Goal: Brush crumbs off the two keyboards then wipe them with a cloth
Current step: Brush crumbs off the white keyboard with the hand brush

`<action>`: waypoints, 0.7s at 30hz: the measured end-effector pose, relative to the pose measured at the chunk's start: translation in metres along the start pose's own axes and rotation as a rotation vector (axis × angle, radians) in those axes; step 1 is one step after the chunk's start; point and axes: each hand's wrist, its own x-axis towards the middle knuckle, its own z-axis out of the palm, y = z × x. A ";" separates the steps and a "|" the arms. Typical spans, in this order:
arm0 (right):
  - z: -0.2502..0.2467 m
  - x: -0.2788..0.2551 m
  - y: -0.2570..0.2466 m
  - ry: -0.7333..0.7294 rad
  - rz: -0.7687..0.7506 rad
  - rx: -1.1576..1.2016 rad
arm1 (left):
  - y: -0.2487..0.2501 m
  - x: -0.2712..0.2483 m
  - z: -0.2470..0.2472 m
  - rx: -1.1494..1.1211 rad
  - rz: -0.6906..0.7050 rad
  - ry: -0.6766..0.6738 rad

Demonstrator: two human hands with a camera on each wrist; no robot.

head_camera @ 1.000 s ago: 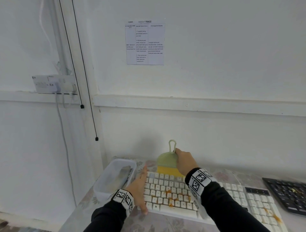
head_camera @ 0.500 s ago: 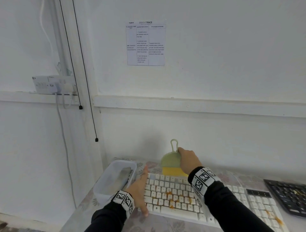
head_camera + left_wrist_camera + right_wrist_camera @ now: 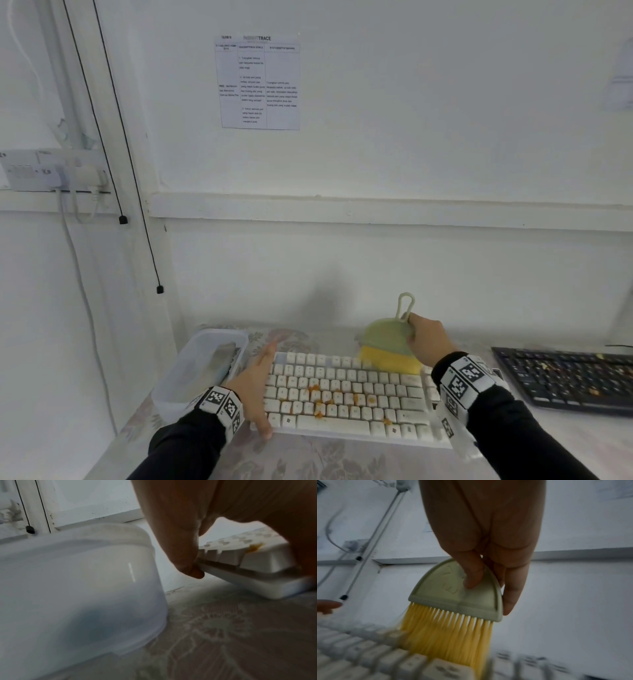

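Note:
A white keyboard [image 3: 346, 394] lies on the table with orange crumbs [image 3: 317, 399] over its middle keys. My right hand [image 3: 426, 339] grips a small green brush [image 3: 387, 337] with yellow bristles [image 3: 447, 631]; the bristles touch the keyboard's far row, right of centre. My left hand [image 3: 255, 390] lies flat with straight fingers against the keyboard's left end [image 3: 231, 566]. A black keyboard [image 3: 568, 377] with pale crumbs sits at the right.
A translucent plastic tub [image 3: 202, 366] with a grey cloth [image 3: 221, 359] inside stands just left of the white keyboard, close to my left hand. A patterned tablecloth [image 3: 308, 455] covers the table. The white wall rises right behind the keyboards.
My right hand has carried the brush rightward along the keyboard's far row, from near its middle toward its right part. The left hand has stayed at the left end.

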 end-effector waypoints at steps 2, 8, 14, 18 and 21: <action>-0.007 -0.007 0.015 0.005 0.034 0.016 | 0.000 0.001 -0.001 0.029 -0.008 -0.004; -0.008 -0.008 0.003 0.104 -0.105 0.162 | 0.005 0.000 0.000 0.071 -0.033 0.020; 0.009 -0.003 -0.017 0.002 -0.214 0.117 | 0.006 -0.001 -0.005 0.079 0.017 0.000; 0.004 -0.004 -0.006 0.043 -0.134 0.133 | 0.010 -0.002 -0.004 0.101 0.003 0.013; -0.008 -0.011 0.021 0.071 -0.059 0.115 | 0.011 -0.003 -0.002 0.093 -0.007 0.033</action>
